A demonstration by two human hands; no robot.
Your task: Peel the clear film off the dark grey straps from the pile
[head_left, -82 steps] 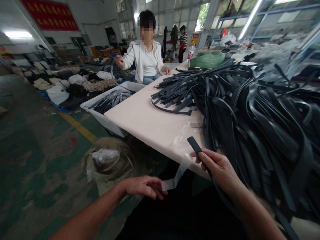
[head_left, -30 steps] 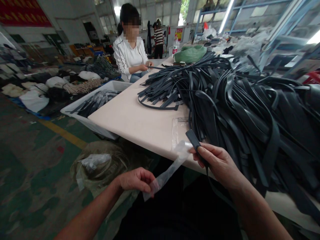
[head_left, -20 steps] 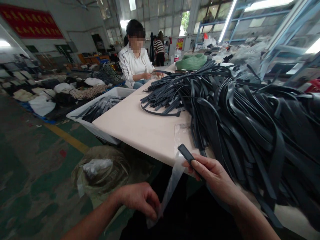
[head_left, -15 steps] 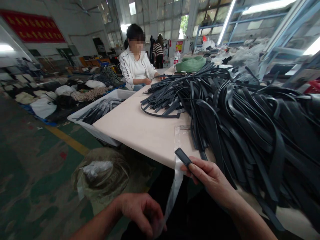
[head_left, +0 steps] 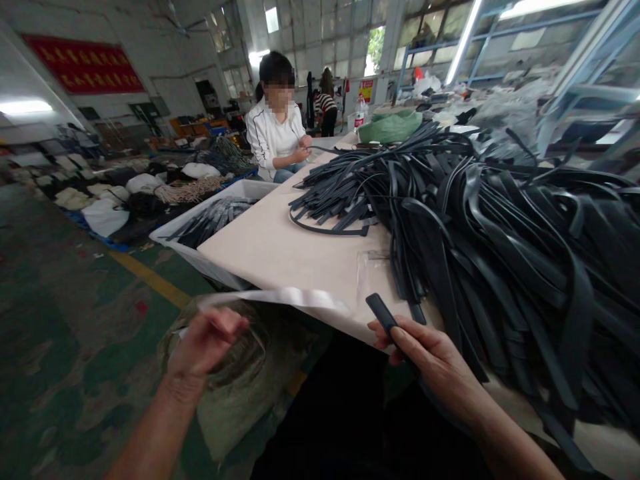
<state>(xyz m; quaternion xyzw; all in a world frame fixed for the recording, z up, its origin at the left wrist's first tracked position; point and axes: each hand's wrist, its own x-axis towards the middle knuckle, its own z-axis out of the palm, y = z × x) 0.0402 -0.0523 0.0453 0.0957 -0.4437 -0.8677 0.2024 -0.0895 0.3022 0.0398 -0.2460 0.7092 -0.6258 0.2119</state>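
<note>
My right hand (head_left: pixel 425 353) pinches a black strap (head_left: pixel 381 312) between thumb and fingers near the table's front edge. The strap's flat, rounded end sticks up past the fingertips; its rest is hidden by the hand. Over the sack at the left, my left hand (head_left: pixel 207 343) is curled closed and smeared by motion. From the top of that hand a translucent plastic sleeve (head_left: pixel 295 297) streams out to the right, apart from the strap. A large heap of black straps (head_left: pixel 450 220) covers the table's right side, close beyond my right hand.
A woven sack (head_left: pixel 230 393) stands on the floor below my left hand. A white bin (head_left: pixel 173 233) with wrapped straps adjoins the beige table (head_left: pixel 250 247). Another clear sleeve (head_left: pixel 367 267) lies on the tabletop. A co-worker in white (head_left: pixel 275 133) sits across the table.
My left hand has swung up and left, drawing the plastic sleeve away from the strap. My right hand still holds the strap in much the same place. The view has shifted slightly.
</note>
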